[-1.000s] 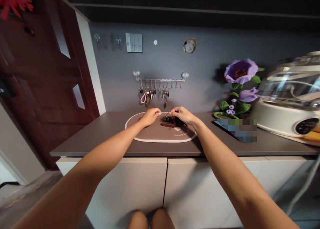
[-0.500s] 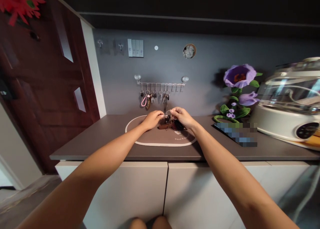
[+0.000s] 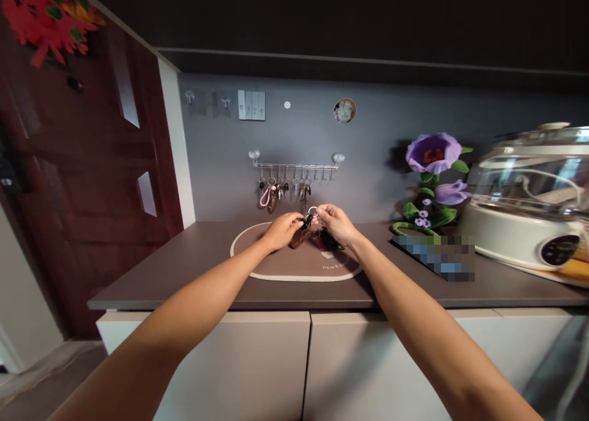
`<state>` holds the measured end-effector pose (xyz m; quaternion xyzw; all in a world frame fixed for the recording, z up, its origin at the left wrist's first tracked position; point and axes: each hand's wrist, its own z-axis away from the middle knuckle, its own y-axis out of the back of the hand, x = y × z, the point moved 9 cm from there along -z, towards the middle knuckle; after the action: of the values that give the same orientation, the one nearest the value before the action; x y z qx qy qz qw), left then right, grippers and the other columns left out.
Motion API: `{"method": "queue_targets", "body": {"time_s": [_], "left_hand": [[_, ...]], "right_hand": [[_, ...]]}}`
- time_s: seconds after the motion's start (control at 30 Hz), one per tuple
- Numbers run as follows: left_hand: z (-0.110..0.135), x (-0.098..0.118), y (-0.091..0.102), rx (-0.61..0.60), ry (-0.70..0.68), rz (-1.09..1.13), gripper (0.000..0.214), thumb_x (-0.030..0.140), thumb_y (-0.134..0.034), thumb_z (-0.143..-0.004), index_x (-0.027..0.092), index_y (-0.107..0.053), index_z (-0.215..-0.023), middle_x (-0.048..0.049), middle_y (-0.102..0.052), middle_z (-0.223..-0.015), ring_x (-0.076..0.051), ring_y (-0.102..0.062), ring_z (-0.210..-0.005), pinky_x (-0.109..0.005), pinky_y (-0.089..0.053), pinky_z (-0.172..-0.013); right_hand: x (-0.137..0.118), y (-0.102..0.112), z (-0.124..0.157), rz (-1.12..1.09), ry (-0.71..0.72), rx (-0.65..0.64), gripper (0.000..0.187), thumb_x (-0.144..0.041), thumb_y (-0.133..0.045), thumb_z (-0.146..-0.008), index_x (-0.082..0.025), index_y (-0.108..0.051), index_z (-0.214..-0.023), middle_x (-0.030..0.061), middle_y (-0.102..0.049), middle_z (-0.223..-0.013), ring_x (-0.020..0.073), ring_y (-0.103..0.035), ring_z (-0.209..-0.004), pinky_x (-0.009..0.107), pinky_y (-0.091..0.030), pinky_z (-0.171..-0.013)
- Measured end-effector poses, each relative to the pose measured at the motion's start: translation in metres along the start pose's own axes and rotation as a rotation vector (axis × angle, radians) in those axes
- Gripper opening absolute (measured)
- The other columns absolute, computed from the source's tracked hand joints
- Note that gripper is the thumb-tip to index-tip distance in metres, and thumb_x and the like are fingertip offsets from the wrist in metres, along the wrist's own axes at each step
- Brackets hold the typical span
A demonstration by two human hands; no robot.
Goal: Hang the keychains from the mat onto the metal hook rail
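Left hand: the left hand [image 3: 281, 229] is stretched out over the far half of the mat, knuckles up, its fingertips meeting the bunch from the left side.
Left grip: narrow, pinched on the brown tag end of the bunch of keys.
Right hand: the right hand [image 3: 335, 223] comes in from the right, just beside the left hand, with only the keys between the two.
Right grip: narrow, thumb and forefinger closed on the silver ring at the top of the bunch.
Held thing: a bunch of keys [image 3: 313, 232] with a silver ring, a brown leather tag and dark fobs, held between both hands above the mat; the tag slants down to the left and the dark fobs hang under the right hand. Whether its lowest end touches the mat cannot be told.
Mat: a flat oval brown mat with a pale rim [image 3: 294, 269], lying on the surface below the hands.
Surface: a long grey-brown counter surface [image 3: 184, 267] on top of white cupboard doors [image 3: 257, 359].
Wall behind: a chrome hook rail [image 3: 294, 164] on the grey wall, right behind the hands, with several small key sets [image 3: 281, 189] hanging from it, one on a pink loop.
Right of the hands: a purple artificial flower with green leaves [image 3: 433, 154] against the wall, and beside it a white appliance with a clear domed lid [image 3: 529, 206].
Left edge: a dark red-brown wooden door [image 3: 69, 181].
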<state>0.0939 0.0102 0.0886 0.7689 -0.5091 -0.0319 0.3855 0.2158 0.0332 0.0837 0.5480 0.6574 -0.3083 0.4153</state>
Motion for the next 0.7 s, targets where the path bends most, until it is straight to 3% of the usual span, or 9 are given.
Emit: {"method": "queue_targets", "body": {"time_s": [0.2, 0.47, 0.7], "left_hand": [[0.000, -0.004, 0.000, 0.017, 0.015, 0.003, 0.023, 0.024, -0.041, -0.082, 0.016, -0.056, -0.098, -0.0060, -0.062, -0.093, -0.016, -0.055, -0.085, -0.029, -0.042, -0.078], [0.000, -0.012, -0.002, 0.049, 0.048, 0.005, 0.025, 0.025, -0.041, -0.082, 0.017, -0.054, -0.102, -0.0064, -0.061, -0.094, -0.016, -0.055, -0.084, -0.030, -0.043, -0.079], [0.002, -0.028, -0.002, 0.089, 0.095, -0.032, 0.026, 0.027, -0.039, -0.083, 0.016, -0.055, -0.100, -0.0079, -0.061, -0.096, -0.017, -0.056, -0.085, -0.031, -0.044, -0.080]], "right_hand": [[-0.002, 0.000, -0.002, 0.022, 0.037, 0.006, 0.037, -0.046, -0.064, -0.062, -0.016, -0.049, -0.078, -0.0022, -0.055, -0.066, 0.0079, -0.050, -0.062, 0.024, -0.040, -0.067], [-0.010, 0.012, -0.011, 0.180, 0.086, 0.165, 0.039, -0.052, -0.061, -0.060, -0.016, -0.051, -0.072, -0.0027, -0.050, -0.065, 0.0080, -0.043, -0.061, 0.024, -0.038, -0.066], [-0.013, 0.018, -0.026, 0.030, 0.037, 0.226, 0.044, -0.053, -0.064, -0.054, -0.017, -0.047, -0.072, -0.0037, -0.048, -0.063, 0.0075, -0.045, -0.058, 0.023, -0.038, -0.061]]}}
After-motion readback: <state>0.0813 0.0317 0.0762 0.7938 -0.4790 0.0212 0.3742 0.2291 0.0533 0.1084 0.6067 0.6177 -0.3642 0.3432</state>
